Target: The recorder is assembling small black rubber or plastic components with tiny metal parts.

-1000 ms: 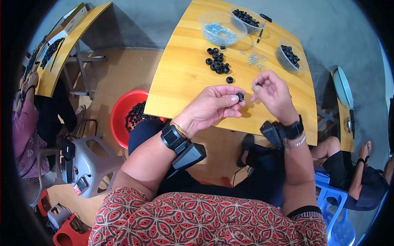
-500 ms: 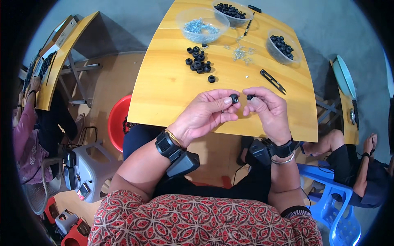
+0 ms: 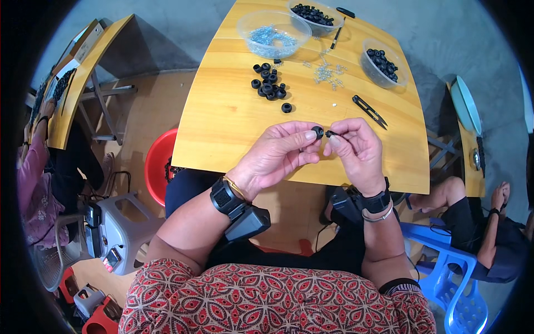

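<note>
Above the near part of the wooden table [image 3: 233, 133], my left hand [image 3: 283, 147] pinches a round black knob-like piece [image 3: 317, 132] between thumb and fingers. Facing it, my right hand [image 3: 359, 147] is closed on a smaller black piece [image 3: 330, 133], its tip close against the round one; I cannot tell whether they touch. Beyond my left hand lies a loose pile of black round pieces [image 3: 268, 89], with a single black piece [image 3: 286, 107] nearer me. Black thread snips [image 3: 369, 112] rest beyond my right hand.
At the back stand a bowl of small clear-blue parts [image 3: 245, 33] and two bowls of black parts [image 3: 295, 16], [image 3: 403, 78]. Tiny clear parts [image 3: 328, 72] lie scattered between. A red basin [image 3: 156, 167] is left of the table. People sit at both sides; a blue chair [image 3: 450, 278] stands right.
My right hand has moved left, bringing its small black piece up to the round one. My left hand has barely shifted.
</note>
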Tool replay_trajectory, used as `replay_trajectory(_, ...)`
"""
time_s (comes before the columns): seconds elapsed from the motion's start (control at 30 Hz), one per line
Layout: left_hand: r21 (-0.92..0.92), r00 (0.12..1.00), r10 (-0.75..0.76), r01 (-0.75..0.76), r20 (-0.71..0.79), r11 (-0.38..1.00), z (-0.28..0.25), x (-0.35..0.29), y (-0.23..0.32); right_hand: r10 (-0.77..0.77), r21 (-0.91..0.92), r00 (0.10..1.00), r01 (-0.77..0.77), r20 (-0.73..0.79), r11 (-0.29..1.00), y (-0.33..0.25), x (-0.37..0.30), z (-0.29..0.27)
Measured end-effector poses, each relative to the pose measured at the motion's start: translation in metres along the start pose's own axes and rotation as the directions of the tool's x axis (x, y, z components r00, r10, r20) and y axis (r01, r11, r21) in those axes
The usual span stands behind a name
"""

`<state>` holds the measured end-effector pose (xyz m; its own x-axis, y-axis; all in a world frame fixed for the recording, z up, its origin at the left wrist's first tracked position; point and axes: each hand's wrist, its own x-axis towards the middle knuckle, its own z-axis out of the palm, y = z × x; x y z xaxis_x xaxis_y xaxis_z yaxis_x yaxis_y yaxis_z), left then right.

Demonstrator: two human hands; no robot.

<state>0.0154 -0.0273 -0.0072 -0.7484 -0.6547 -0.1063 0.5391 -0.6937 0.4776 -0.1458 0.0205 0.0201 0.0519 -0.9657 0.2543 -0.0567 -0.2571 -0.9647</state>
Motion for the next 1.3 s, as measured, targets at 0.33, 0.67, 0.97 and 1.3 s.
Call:
replay_trajectory(0.33, 0.007, 1.000, 0.017, -0.017, -0.011, 1.000, -0.0013, 0.0002, -0.0025, -0.099, -0.113, 0.995, 0.095, -0.028, 0.989, -0.0001, -0.0007, 0.0042)
replay_trajectory(0.67, 0.064, 0.999, 0.053, -0.052, -0.005, 0.997, 0.0010, 0.0005, -0.0047, -0.147, -0.222, 0.988, 0.135, -0.039, 0.966, -0.0014, 0.0006, 0.0037)
replay_trajectory(0.97, 0.112, 0.997, 0.071, -0.066, -0.040, 0.992, 0.0036, 0.0003, -0.0052, -0.163, -0.238, 0.986, 0.154, -0.019, 0.959, 0.0027, 0.0014, 0.0041)
replay_trajectory(1.3, 0.167, 0.991, 0.102, -0.086, -0.090, 0.982, 0.0067, 0.0007, -0.0078, -0.171, -0.251, 0.985, 0.167, 0.005, 0.953, 0.0033, 0.0015, 0.0006)
